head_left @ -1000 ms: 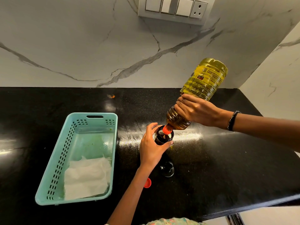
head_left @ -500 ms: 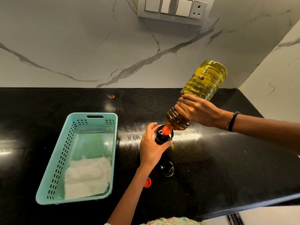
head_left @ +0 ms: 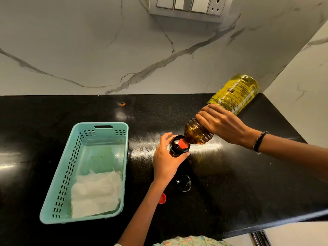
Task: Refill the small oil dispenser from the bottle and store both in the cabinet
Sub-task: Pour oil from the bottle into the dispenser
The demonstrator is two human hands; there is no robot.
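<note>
A yellow-labelled oil bottle (head_left: 232, 95) holding amber oil is tipped steeply down to the left, its orange neck resting at the open mouth of the small dark oil dispenser (head_left: 175, 150). My right hand (head_left: 220, 123) grips the bottle around its middle. My left hand (head_left: 166, 160) wraps the dispenser, which stands on the black counter (head_left: 248, 183). The dispenser's lower body is hidden by my fingers. A clear glass-like lid (head_left: 184, 183) and an orange bottle cap (head_left: 162, 198) lie on the counter just in front of the dispenser.
A teal perforated plastic basket (head_left: 58, 183) with a white cloth (head_left: 95, 192) inside sits on the counter to the left. A marble wall with a switch panel (head_left: 188, 6) stands behind, and a side wall closes the right. The counter's front edge runs at lower right.
The bottle has tilted slightly lower, its base dropping a little; both hands and the dispenser stay in place.
</note>
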